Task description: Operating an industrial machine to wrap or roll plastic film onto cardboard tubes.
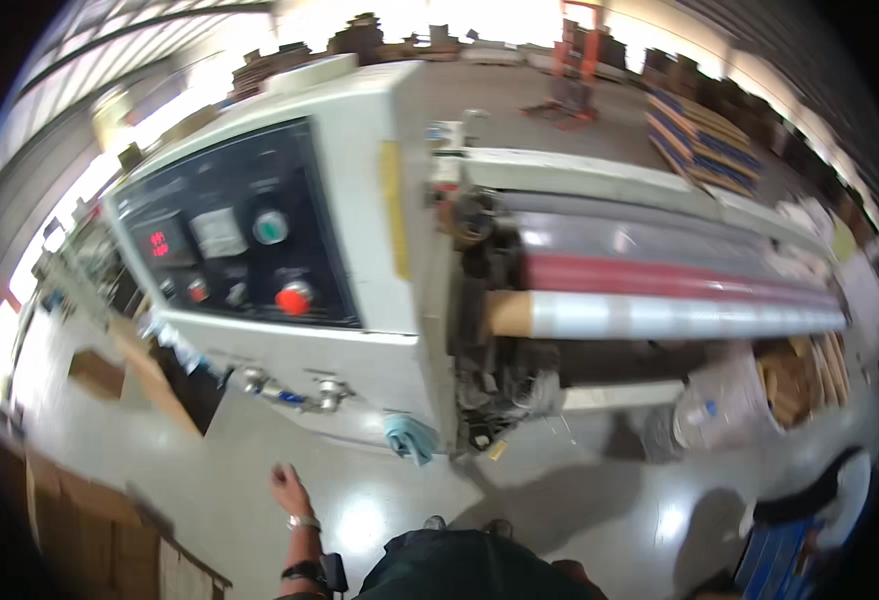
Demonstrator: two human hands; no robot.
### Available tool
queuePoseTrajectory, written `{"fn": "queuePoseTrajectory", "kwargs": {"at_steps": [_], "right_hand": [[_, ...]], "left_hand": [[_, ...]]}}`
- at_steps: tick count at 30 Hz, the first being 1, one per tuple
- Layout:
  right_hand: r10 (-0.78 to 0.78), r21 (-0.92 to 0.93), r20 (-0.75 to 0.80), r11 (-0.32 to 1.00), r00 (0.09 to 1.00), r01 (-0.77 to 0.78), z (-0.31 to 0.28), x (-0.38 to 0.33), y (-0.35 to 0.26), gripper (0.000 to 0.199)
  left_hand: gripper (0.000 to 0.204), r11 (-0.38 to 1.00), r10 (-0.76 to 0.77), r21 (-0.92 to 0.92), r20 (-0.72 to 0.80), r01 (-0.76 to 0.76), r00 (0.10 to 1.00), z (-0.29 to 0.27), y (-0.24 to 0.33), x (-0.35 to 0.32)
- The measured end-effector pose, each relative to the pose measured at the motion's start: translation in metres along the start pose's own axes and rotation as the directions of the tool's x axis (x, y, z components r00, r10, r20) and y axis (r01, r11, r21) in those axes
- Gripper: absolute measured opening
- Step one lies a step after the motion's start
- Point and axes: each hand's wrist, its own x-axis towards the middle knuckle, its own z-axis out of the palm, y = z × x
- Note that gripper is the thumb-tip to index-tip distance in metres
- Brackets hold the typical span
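My left hand hangs low over the floor, its fingers loosely bent and slightly apart, with nothing seen in it. It touches nothing and is nearest the front of a pale machine cabinet. A dark control panel on the cabinet carries a red knob, a green button and a lit red display. From the cabinet's lower edge hangs a light blue cloth. To the right, a white film roll lies across the machine below a red roller. My right hand is out of view.
Metal valve fittings stick out of the cabinet's front. Cardboard boxes stand at the lower left. At the right are a plastic-lined bin and a person's arm beside blue material. A stack of boards stands farther back.
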Motion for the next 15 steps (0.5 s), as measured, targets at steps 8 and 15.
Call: {"fn": "queuePoseTrajectory", "kwargs": {"at_steps": [8, 15], "right_hand": [[-0.086, 0.867, -0.177, 0.459, 0.981, 0.196, -0.040, -0.014, -0.053, 0.041], [0.118, 0.842, -0.087, 0.539, 0.989, 0.010, -0.012, 0.004, -0.145, 0.038]], "left_hand": [[0.058, 0.566, 0.635, -0.327, -0.412, -0.757, 0.653, -0.108, 0.358, 0.205], [0.099, 0.670, 0.667, -0.058, -0.392, -0.740, 0.634, -0.101, 0.524, 0.354]]}}
